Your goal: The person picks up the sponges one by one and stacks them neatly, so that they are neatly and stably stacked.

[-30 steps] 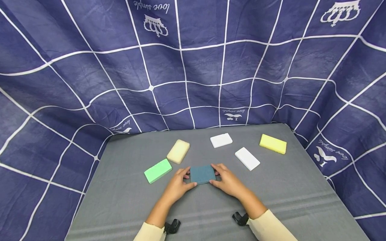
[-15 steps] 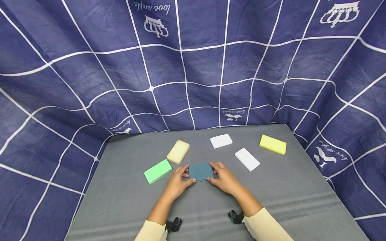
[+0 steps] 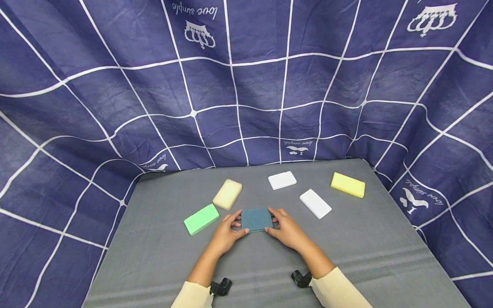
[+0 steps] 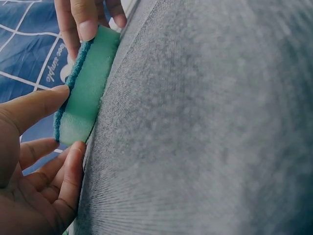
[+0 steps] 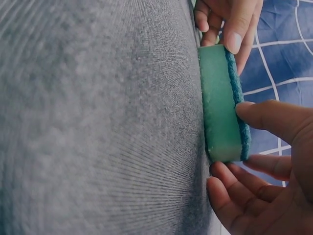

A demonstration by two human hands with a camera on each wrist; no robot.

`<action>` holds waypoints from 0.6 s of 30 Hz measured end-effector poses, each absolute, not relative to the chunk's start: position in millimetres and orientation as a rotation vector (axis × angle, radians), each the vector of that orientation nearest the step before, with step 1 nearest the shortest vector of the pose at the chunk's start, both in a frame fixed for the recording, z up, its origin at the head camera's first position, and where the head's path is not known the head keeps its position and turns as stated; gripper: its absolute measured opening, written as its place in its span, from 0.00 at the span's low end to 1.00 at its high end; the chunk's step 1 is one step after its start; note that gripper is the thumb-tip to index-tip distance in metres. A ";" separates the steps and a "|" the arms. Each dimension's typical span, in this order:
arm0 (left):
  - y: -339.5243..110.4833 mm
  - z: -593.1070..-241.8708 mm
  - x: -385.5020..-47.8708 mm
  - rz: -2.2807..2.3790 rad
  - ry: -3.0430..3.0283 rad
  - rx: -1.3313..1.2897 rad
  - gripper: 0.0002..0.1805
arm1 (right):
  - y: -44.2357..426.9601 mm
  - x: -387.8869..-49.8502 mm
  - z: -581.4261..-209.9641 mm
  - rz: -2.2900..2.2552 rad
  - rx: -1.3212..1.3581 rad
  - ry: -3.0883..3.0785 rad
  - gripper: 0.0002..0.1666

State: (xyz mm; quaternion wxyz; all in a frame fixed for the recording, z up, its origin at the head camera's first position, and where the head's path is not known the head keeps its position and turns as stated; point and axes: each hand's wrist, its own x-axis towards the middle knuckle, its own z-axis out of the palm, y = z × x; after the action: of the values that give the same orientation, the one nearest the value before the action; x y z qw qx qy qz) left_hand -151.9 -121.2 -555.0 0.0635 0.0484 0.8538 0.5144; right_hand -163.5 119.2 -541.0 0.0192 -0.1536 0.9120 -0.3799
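A scouring sponge [image 3: 256, 220] lies flat on the grey cloth, its dark teal scrub pad on top and its green foam [image 4: 88, 93] underneath. My left hand [image 3: 225, 235] holds its left end, thumb on the near upper edge and fingers curled about the end. At the opposite end my right hand [image 3: 286, 231] grips it the same way, as the right wrist view also shows with the green foam side [image 5: 220, 107] facing the camera. Left of my left hand sits a light green sponge [image 3: 202, 219], and a cream sponge [image 3: 227, 194] is just behind it.
Two white sponge blocks [image 3: 283, 180] [image 3: 316, 203] lie behind and right of my right hand. A yellow sponge [image 3: 348, 185] is at the far right. The grey-covered table [image 3: 154, 256] ends at a blue checked curtain [image 3: 262, 85] at the back and sides.
Both hands and the scouring sponge have shifted slightly left and away from me since one second ago. Over the last half second they have stayed nearly still.
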 end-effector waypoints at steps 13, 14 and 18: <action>-124.1 -554.6 -152.3 1.583 2.553 0.151 0.40 | 130.4 -165.4 -542.5 -1.425 -0.381 2.806 0.35; -124.3 -554.6 -152.2 1.582 2.556 0.151 0.40 | 131.9 -165.6 -542.2 -1.440 -0.370 2.807 0.35; -125.2 -555.0 -151.7 1.578 2.558 0.151 0.39 | 138.7 -166.6 -541.0 -1.483 -0.324 2.818 0.35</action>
State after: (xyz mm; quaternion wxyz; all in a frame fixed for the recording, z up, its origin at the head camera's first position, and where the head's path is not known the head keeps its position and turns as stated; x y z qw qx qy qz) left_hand -151.7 -125.2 -555.0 0.0664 0.0500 0.8482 0.5232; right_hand -166.6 138.7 -541.0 -0.0299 -0.1012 0.8800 -0.4631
